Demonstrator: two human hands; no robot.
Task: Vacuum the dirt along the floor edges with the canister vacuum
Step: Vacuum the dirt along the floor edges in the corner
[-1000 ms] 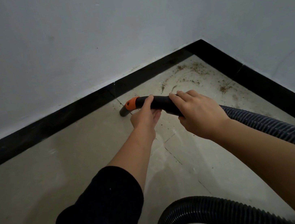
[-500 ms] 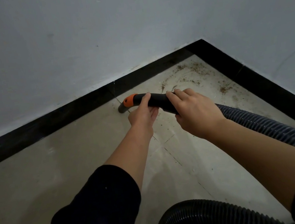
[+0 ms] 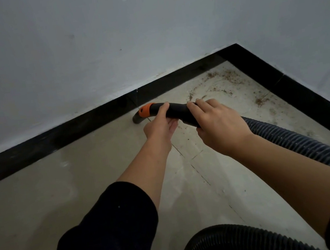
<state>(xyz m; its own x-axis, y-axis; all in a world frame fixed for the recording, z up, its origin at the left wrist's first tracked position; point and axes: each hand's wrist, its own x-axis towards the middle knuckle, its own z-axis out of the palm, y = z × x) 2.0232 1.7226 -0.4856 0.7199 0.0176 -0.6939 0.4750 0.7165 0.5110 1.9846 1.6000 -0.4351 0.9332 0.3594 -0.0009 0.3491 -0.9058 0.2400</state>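
Note:
The vacuum's black handle tube [image 3: 176, 111] with an orange collar [image 3: 145, 110] ends in a dark nozzle [image 3: 137, 119] that touches the beige floor right beside the black skirting [image 3: 95, 121]. My left hand [image 3: 159, 126] grips the tube just behind the collar, thumb on top. My right hand [image 3: 218, 123] grips it further back, where the ribbed grey hose [image 3: 302, 143] begins. Brown dirt [image 3: 223, 79] lies scattered in the corner to the right of the nozzle, with a smaller patch [image 3: 259, 101] near the right skirting.
Two white walls [image 3: 106, 48] meet at a corner at the upper right, each edged by black skirting. A loop of black hose [image 3: 228, 236] lies on the floor at the bottom. Tile joints [image 3: 200, 172] run across the floor beneath my arms.
The nozzle and both hands have slid slightly left and closer to the skirting along the back wall. The grip of both hands is unchanged.

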